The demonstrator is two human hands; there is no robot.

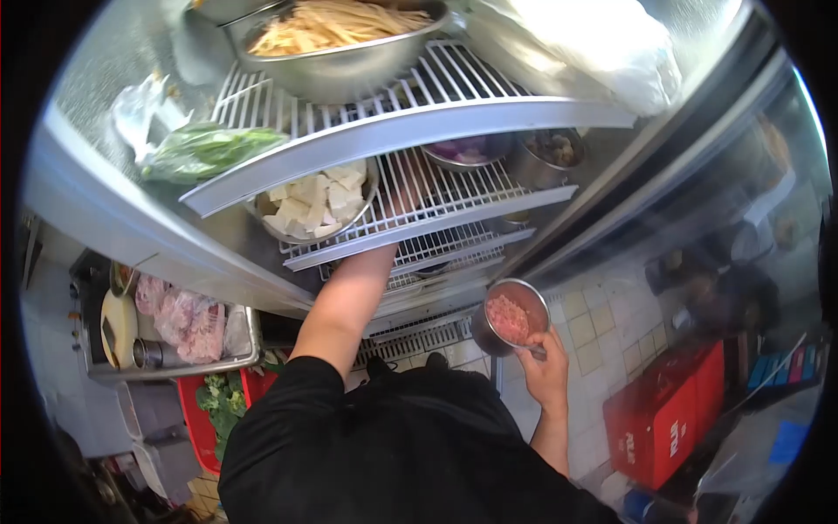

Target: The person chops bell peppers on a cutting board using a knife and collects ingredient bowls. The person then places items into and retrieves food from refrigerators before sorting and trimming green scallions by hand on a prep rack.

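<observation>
Inside the open fridge [175,236], wire shelves [419,127] held a large bowl of pale strips [340,74] and a smaller bowl of white chunks [319,201]. Metal pot [485,337] was outside, lower right. Hands well apart: right hand [547,367] clamped on pot; left hand [408,185] reached under the second shelf, partly hidden by bars, grip couldn't be told. Pink minced meat [509,319] lay in pot.

Pink mince [507,319], silvery pot [483,333], white-lettered red box [650,417].
</observation>
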